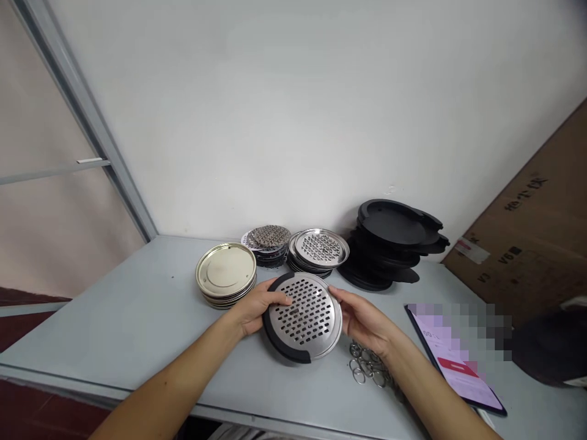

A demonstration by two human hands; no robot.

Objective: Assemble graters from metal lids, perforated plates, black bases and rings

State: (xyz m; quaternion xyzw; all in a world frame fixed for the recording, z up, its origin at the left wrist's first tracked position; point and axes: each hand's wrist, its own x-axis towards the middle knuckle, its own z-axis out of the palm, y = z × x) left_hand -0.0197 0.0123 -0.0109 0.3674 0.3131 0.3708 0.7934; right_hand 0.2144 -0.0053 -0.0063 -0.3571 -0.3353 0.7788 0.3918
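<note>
Between my two hands is a round metal grater disc with rows of slots, set in a black rim along its left and lower edge. My left hand grips the black rim side, thumb lying on the metal face. On the opposite edge, my right hand holds the disc, fingers partly hidden behind it. The disc is tilted toward me above the table. Several loose metal rings lie just below my right hand, partly hidden by the forearm.
Behind the hands stand a stack of gold-coloured lids, a stack of rough grater plates, a stack of silver grater discs and piled black round holders. A tablet lies right on the grey table, near a cardboard box.
</note>
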